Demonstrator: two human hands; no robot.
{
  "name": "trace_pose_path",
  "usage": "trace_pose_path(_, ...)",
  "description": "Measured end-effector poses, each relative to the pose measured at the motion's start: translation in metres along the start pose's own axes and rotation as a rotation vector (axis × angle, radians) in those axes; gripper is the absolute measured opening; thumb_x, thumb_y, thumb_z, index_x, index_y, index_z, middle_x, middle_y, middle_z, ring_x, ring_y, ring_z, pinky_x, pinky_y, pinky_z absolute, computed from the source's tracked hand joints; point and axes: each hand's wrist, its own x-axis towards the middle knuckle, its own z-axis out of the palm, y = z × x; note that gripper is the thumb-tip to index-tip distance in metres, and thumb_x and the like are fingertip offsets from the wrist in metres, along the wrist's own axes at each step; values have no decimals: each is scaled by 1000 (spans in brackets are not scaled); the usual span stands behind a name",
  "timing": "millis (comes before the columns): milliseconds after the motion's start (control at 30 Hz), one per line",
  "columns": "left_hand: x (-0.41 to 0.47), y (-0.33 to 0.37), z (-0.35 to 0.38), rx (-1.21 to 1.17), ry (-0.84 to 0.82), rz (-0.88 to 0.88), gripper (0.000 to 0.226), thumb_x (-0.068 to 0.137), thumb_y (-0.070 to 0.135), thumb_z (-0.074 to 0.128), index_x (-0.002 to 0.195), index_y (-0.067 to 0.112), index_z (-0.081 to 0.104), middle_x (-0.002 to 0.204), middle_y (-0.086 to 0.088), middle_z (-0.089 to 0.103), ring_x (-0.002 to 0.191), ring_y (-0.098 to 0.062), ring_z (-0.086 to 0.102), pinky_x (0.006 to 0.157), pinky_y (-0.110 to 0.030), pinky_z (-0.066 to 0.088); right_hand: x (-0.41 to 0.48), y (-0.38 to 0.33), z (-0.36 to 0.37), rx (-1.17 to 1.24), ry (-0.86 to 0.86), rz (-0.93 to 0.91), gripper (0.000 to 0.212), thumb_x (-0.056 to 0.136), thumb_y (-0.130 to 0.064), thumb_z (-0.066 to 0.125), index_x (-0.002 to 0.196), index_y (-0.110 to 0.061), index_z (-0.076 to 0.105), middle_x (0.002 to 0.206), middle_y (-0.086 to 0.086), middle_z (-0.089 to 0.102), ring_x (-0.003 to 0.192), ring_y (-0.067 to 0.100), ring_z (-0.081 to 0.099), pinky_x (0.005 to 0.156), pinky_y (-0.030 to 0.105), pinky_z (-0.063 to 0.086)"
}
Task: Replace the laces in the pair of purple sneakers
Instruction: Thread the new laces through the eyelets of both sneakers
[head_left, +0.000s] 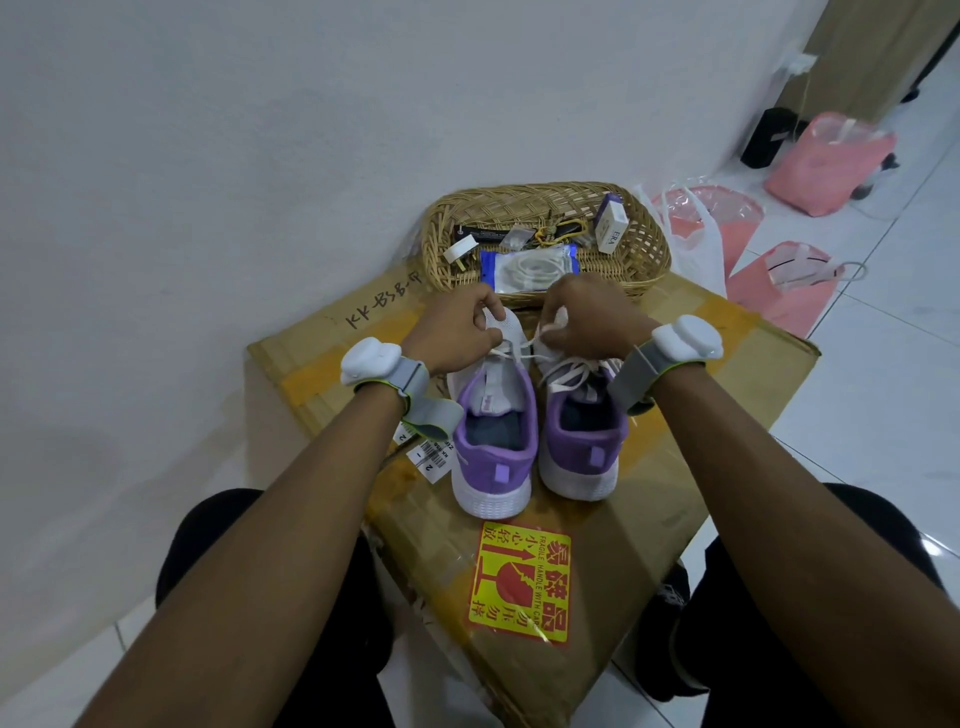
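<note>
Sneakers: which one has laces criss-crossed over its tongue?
The sneaker on the right; white laces cross its tongue, while the left sneaker's tongue lies bare.

**Domestic interior, most likely a room in a home.** A taped cardboard box (701, 415) bearing a yellow-and-red "fragile" sticker (519, 582) stands on a glossy white tiled floor (883, 395), with a plain white wall (260, 130) directly behind and to the left of it. At the box's far edge rests a wicker basket (652, 249) of household oddments, among them a white plug (460, 249) and a small carton (613, 228). Pink plastic bags (826, 166) lie on the floor to the right of the box. Beyond these, farther right of the box, are a wall socket (797, 65) with a trailing cable and a wood-toned panel (857, 47).
</note>
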Motion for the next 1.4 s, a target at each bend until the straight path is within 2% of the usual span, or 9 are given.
trace_pose_path(333,5,25,11,-179,66,71,15,89,24,72,90,9,73,83,2,66,66,7,54,62,-15,41,-4,-14,-30,761,309,9,8,94,-16,56,95,-8,56,74,3,61,65,15,55,63,27,44)
trace_pose_path(433,10,19,11,-139,325,-68,20,89,26,62,80,9,64,82,-3,64,74,-13,58,64,-28,42,-9,-13,-38,901,249,6,8,91,-11,61,84,-8,58,63,2,54,57,16,49,55,24,42)
trace_pose_path(533,10,8,10,-19,393,-194,14,89,23,61,97,13,59,104,-8,62,94,-27,58,72,-35,45,-13,-13,-44,990,155,-1,21,94,-19,63,77,-7,60,56,-5,47,51,13,41,47,19,36)
trace_pose_path(733,8,25,7,243,424,176,28,99,33,47,112,18,66,111,-10,59,103,-33,54,81,-45,48,-10,-16,-41,873,171,-23,31,98,-31,57,74,-14,66,57,-7,51,50,15,45,52,27,41)
trace_pose_path(933,7,-3,-7,384,233,-424,36,102,30,49,130,9,54,143,-17,40,129,-44,39,97,-56,45,-8,-9,-41,916,168,7,33,100,-31,54,78,-10,67,55,-7,45,47,11,38,48,22,37)
trace_pose_path(1033,7,7,0,351,243,-66,51,94,40,61,139,20,48,137,-13,42,124,-38,43,94,-49,45,-5,-11,-36,859,158,-5,34,99,-33,54,78,-13,70,59,-2,49,48,8,43,49,26,39)
trace_pose_path(1133,7,20,6,421,318,199,32,100,40,47,120,19,63,128,-7,52,116,-33,47,89,-49,46,-3,-14,-33,796,172,-30,35,99,-37,55,77,-14,71,62,7,52,50,13,45,48,26,40)
trace_pose_path(1300,4,0,-5,559,163,-406,34,99,23,49,132,15,55,143,-14,39,131,-41,37,99,-55,41,-7,-10,-40,898,184,3,35,100,-33,54,74,-14,68,56,-5,45,45,8,40,50,28,39)
trace_pose_path(1400,2,1,-9,451,41,-381,56,91,26,62,143,17,42,148,-16,34,134,-44,34,105,-57,40,-5,-10,-38,882,181,3,36,100,-34,53,76,-13,69,56,-6,46,45,7,41,51,28,40)
